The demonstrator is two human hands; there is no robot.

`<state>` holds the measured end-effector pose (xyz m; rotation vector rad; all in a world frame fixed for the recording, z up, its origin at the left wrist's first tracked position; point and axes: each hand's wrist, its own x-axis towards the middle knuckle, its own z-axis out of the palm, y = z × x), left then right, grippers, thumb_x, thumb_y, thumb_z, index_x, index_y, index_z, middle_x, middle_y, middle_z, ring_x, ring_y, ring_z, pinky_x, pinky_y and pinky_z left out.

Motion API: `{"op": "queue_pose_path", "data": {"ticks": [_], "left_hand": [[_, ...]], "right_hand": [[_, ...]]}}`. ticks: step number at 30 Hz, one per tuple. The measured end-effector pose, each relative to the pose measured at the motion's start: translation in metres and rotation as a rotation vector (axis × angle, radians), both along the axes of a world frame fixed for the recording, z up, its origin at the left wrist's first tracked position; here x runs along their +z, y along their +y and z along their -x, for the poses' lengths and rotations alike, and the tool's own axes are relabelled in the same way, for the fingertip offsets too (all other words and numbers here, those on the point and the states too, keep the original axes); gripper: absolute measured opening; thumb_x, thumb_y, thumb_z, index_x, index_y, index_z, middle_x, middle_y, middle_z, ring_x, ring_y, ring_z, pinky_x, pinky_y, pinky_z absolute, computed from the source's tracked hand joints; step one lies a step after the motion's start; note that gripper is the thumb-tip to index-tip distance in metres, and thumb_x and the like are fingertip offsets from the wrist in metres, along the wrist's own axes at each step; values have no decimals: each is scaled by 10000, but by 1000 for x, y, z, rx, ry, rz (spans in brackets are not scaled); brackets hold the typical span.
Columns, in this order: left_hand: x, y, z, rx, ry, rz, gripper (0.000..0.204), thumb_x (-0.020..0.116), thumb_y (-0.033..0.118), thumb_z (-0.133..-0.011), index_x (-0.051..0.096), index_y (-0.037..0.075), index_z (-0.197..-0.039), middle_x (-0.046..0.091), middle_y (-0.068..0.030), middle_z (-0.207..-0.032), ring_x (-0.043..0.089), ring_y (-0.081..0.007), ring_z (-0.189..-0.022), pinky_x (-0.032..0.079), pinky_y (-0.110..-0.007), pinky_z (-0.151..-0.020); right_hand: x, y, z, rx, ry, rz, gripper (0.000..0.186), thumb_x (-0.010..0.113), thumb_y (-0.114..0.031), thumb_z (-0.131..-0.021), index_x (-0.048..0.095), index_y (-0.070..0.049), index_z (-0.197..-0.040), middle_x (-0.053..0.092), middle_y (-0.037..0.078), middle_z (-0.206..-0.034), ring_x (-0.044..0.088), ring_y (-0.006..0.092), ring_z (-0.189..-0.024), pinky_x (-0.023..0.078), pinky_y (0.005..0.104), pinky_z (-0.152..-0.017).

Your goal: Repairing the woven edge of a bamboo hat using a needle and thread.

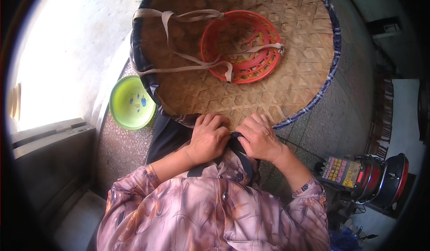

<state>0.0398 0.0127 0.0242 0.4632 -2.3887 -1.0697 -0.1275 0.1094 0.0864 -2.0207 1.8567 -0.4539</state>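
Note:
A large round woven bamboo tray (174, 89) with a dark plaid cloth binding on its rim lies across my lap. My left hand (208, 136) has its fingers bent over the near rim, closed on it. Just beside it my right hand (257, 139) also grips that edge, pinching at the dark cloth binding (235, 134). Inside the tray sits a red perforated plastic basket (267, 67), with loose beige fabric straps (192, 68) lying over it and across the tray's left rim.
A green plastic basin (132, 101) rests on the speckled stone floor (118, 152) at the left, beside a bright doorway (62, 49) and metal frame (49, 143). At the right stand a scooter's rear end (367, 177), a slatted wooden piece (380, 116) and a white surface (401, 112).

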Motion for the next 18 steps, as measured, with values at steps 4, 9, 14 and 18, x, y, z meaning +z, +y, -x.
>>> {"op": "queue_pose_path", "data": {"ticks": [4, 9, 14, 18], "left_hand": [[0, -1, -2, -9, -1, -9, 145, 702, 131, -657, 622, 106, -775, 569, -51, -1010, 515, -266, -1011, 371, -419, -851], [-2, -2, -2, -15, -38, -6, 158, 700, 132, -659, 620, 106, -793, 563, -55, -1027, 506, -272, -1028, 370, -429, -858], [5, 3, 4, 5, -46, -17, 169, 700, 143, -662, 622, 100, -805, 550, -71, -1060, 495, -288, -1042, 365, -445, -875], [3, 5, 9, -7, 11, -15, 114, 677, 153, -677, 636, 96, -766, 559, -74, -1046, 498, -277, -1057, 353, -427, -908]], "right_hand": [[-9, 2, 1, 30, 34, 11, 119, 654, -101, -678, 599, -66, -777, 515, 72, -790, 497, 273, -828, 372, 384, -758], [-11, -2, -4, 3, 31, -8, 70, 629, -106, -692, 574, -64, -702, 510, 68, -767, 494, 271, -815, 360, 385, -759], [-10, -5, -7, -18, 101, -71, 62, 604, -111, -706, 574, -57, -697, 512, 90, -754, 499, 282, -811, 358, 392, -763], [-7, -2, -2, -26, 103, -71, 60, 602, -117, -705, 595, -61, -724, 549, 96, -773, 516, 278, -836, 366, 399, -784]]}}
